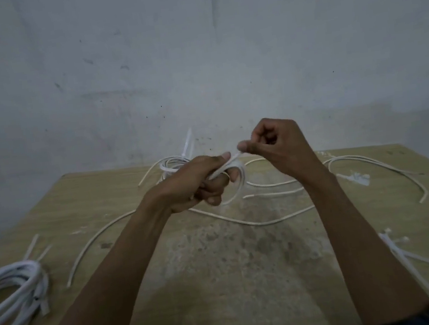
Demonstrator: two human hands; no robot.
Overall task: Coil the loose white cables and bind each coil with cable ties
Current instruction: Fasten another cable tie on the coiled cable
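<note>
Centrally, in the head view: left grip (197, 185) clamped round a small coil (239, 183) of white cable, held over the middle of the desk (224, 283). Right grip (273, 145) pinches the tail of a cable tie (226, 165) between thumb and forefinger, other fingers curled in; the tie slants down into the left fist. Behind the hands, near the far desk edge below the wall (194, 56), a bound coil (171, 165) lies with its tie tail standing up. Large coil (18, 275) at the left edge, partly cut off by the frame. Loose cables (270, 222) trail across the middle and out toward the right edge. Spare ties (395, 249) at right front. Bare worn patch between the forearms, nearest the person.
</note>
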